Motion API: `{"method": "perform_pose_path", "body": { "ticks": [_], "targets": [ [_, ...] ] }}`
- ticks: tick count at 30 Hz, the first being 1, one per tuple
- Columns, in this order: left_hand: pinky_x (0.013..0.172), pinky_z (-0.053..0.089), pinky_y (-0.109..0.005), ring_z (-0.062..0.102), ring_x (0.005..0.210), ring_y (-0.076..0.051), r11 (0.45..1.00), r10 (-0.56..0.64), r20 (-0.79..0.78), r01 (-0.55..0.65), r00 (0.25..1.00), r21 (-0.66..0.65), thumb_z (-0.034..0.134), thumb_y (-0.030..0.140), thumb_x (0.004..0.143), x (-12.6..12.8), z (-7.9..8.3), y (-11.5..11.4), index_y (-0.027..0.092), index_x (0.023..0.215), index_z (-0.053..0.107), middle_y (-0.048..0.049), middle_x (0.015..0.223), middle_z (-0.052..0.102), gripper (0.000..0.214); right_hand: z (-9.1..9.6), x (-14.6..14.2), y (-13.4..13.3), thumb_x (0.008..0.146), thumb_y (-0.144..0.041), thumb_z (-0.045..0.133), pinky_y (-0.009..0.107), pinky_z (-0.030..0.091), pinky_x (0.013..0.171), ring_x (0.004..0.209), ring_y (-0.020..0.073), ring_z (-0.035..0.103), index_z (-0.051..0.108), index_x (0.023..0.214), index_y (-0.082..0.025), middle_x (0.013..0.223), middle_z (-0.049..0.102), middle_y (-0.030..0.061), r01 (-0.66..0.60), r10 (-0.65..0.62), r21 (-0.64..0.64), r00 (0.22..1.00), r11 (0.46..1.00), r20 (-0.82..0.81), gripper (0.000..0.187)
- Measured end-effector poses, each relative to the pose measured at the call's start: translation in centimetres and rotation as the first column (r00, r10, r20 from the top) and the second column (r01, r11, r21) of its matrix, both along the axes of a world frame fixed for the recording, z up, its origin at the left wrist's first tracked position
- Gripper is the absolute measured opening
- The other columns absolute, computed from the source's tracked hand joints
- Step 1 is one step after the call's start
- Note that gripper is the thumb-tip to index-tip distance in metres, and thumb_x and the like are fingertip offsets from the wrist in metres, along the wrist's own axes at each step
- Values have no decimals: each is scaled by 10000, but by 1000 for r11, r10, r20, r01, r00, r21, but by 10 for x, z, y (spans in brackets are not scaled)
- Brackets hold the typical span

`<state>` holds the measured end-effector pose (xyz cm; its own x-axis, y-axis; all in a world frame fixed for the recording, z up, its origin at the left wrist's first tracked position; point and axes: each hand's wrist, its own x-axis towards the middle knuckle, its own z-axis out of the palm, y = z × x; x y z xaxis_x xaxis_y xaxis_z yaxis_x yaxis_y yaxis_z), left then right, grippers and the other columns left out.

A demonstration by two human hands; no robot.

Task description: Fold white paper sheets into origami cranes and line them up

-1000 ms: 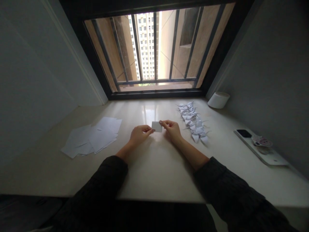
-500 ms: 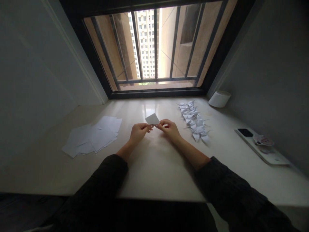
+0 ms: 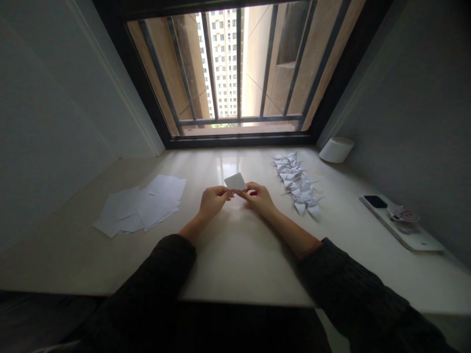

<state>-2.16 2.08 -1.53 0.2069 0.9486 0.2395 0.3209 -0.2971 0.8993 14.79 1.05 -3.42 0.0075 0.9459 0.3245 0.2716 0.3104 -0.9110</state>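
Between my two hands is a small folded square of white paper (image 3: 235,181), held up just above the pale sill. My left hand (image 3: 213,200) pinches its lower left edge with thumb and fingers. The lower right edge is gripped by my right hand (image 3: 258,197), thumb towards me. Both sets of fingertips nearly meet under the paper and hide its bottom edge. To the right of my right hand stand several folded white paper cranes (image 3: 297,184) in rows. Off to the left lies a loose pile of white paper sheets (image 3: 142,206).
A phone (image 3: 401,225) with a round grip on its back lies at the right. Behind it, a white cylindrical object (image 3: 336,150) rests against the right wall. A dark-framed window (image 3: 241,142) with bars closes off the far side of the sill (image 3: 243,264).
The folded paper has turned slightly in my fingers and shifted a little to the right. Both hands keep their pinch, and the view has tilted slightly.
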Motion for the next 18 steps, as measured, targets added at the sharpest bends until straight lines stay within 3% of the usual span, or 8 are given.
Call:
{"method": "perform_pose_path", "body": {
  "ticks": [8, 14, 18],
  "targets": [
    [576, 475, -236, 642, 604, -155, 1000, -5, -17, 5, 1000, 20, 642, 433, 713, 1, 0, -2, 160, 700, 692, -46, 669, 690, 278, -1, 1, -1, 640, -524, 673, 250, 416, 513, 597, 134, 548, 675, 725, -174, 723, 633, 24, -16, 12, -59, 998, 998, -66, 360],
    [556, 465, -224, 642, 596, -147, 1000, 16, -72, -15, 997, 18, 615, 432, 739, 0, -5, 1, 169, 712, 687, -39, 668, 691, 273, 1, -1, -3, 602, -556, 685, 232, 317, 405, 446, 83, 427, 643, 658, -161, 611, 573, -7, 3, -21, -131, 991, 991, -129, 401],
    [564, 465, -229, 648, 616, -155, 999, 39, -81, -38, 996, 12, 607, 444, 743, -3, -11, 5, 170, 726, 687, -44, 677, 694, 286, 0, 4, -1, 614, -536, 690, 234, 367, 425, 521, 105, 486, 678, 671, -173, 717, 603, 19, -94, 64, -153, 979, 984, -192, 368]
  ]
}}
